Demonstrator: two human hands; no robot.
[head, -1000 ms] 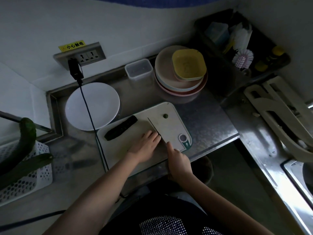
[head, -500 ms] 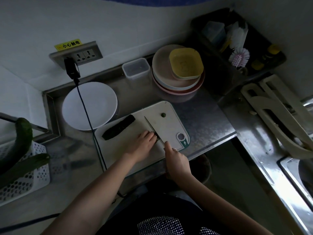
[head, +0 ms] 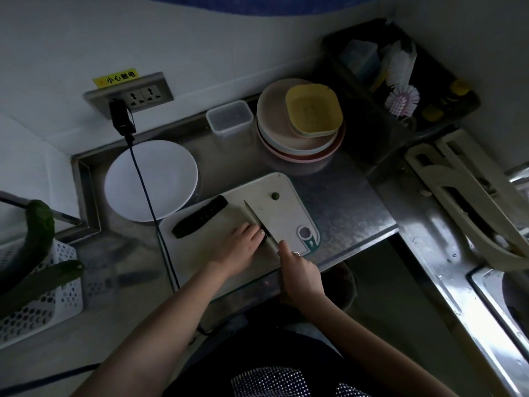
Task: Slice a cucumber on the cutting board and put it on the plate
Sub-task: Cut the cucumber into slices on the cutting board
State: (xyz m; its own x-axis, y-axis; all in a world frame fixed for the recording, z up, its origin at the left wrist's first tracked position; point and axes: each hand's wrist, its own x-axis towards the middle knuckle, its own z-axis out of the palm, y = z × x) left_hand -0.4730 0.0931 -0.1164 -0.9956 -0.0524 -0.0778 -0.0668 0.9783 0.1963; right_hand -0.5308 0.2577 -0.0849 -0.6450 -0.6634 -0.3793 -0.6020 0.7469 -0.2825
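On the white cutting board [head: 289, 213] lies a dark cucumber piece [head: 200, 216] at the far left, and a small cut end [head: 275, 196] sits near the back edge. My left hand [head: 240, 247] holds down another cucumber piece, mostly hidden under the fingers, with a dark bit showing at the fingertips. My right hand [head: 300, 273] grips the handle of a knife [head: 259, 222], whose blade lies right beside the left fingertips. An empty white plate [head: 151, 179] sits behind the board on the left.
A black cable [head: 146, 193] runs from the wall socket across the plate's edge and the board's left end. Stacked plates with a yellow bowl [head: 313, 113] and a clear box [head: 230, 117] stand behind. Whole cucumbers [head: 40, 227] rest in a white basket at left. The sink is at right.
Both hands and the knife stay in nearly the same spot on the board; only the view has shifted a little.
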